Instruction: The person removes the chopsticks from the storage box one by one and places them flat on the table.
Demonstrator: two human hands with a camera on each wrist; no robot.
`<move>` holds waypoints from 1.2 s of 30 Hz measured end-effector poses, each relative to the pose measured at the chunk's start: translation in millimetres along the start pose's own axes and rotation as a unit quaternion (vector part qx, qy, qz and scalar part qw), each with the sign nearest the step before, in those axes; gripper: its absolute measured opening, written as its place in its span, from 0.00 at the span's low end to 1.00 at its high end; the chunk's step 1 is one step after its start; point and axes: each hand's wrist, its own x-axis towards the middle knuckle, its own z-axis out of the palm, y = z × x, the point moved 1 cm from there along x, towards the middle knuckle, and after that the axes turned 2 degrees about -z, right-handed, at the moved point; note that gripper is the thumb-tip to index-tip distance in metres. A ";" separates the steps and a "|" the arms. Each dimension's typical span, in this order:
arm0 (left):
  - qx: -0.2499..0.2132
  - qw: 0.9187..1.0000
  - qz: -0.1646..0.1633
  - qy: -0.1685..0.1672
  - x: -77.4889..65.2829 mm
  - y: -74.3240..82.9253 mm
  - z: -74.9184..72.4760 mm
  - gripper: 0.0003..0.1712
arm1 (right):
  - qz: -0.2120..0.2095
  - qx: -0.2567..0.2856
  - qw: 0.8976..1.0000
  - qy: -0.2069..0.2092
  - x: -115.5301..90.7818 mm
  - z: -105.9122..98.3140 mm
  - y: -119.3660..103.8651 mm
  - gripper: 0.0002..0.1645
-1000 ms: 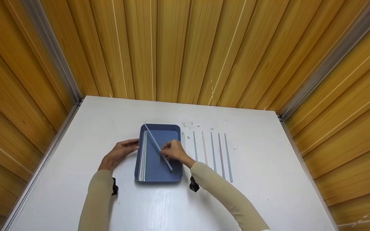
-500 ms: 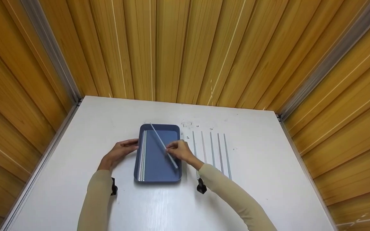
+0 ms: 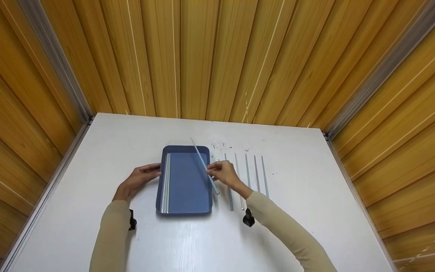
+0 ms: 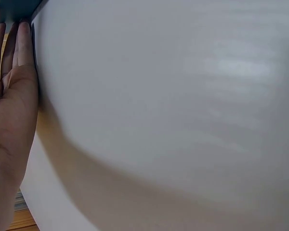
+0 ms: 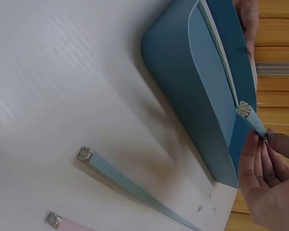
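My right hand [image 3: 228, 176] pinches a pale blue chopstick [image 3: 201, 158] between thumb and fingertips, over the right rim of a blue rectangular tray [image 3: 187, 189]. The chopstick slants, its thin end pointing away and its silvery patterned butt [image 5: 243, 109] towards me. Along the tray's left inner side lie a few light chopsticks [image 3: 166, 185], close together. The fingers of my left hand [image 3: 135, 181] extend to the tray's outer left wall, fingertips against it; the left wrist view shows the hand [image 4: 17, 96] flat and straight-fingered.
Right of the tray, several blue and pink chopsticks lie in a spaced row on the white table [image 3: 179, 241], including a blue chopstick [image 5: 130, 185] and a pink chopstick [image 5: 70, 225]. Wood-patterned walls [image 3: 198, 68] enclose the table at the back and sides.
My right hand has carried the pinched chopstick rightwards from over the tray's middle to its right rim. The left hand keeps its place at the tray's left side.
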 end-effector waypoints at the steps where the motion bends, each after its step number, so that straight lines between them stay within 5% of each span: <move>1: 0.000 1.000 -0.002 0.003 -0.1 0.1 -0.1 0.37 | 0.002 0.003 1.000 0.003 -0.8 -3.5 0.1 0.10; 21: 0.008 1.000 -0.008 0.006 -3.4 0.7 -4.6 0.38 | 0.050 -0.013 0.994 0.101 -16.4 -67.0 19.3 0.10; 36: 0.005 1.000 -0.015 0.019 -3.8 0.3 -4.0 0.38 | 0.084 -0.017 0.987 0.134 -36.2 -96.3 44.5 0.13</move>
